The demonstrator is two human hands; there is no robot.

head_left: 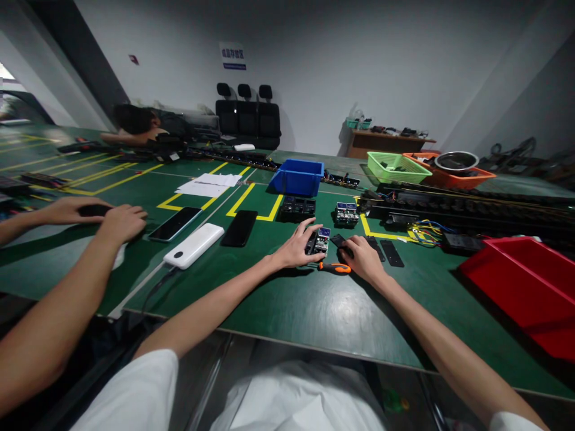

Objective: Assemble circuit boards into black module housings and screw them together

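Note:
My left hand point(296, 246) is closed round a small black module with a circuit board and blue displays point(322, 239), thumb and fingers on its sides. My right hand point(360, 256) has its fingertips on a black flat piece point(338, 240) on the green table. Between the hands, nearer to me, lies an orange and black screwdriver point(335, 268). Beside my right hand are more black flat pieces point(392, 254). Behind the hands stand a similar module point(346, 214) and some black housings point(297, 208).
Left of me a co-worker's hands point(121, 222) hold something dark. Phones point(239, 228), a white power bank point(194, 246), papers point(209, 184) and a blue bin point(299, 177) lie on the green table point(278, 305). At right are a red bin point(523, 287), wires and long black assemblies point(471, 206).

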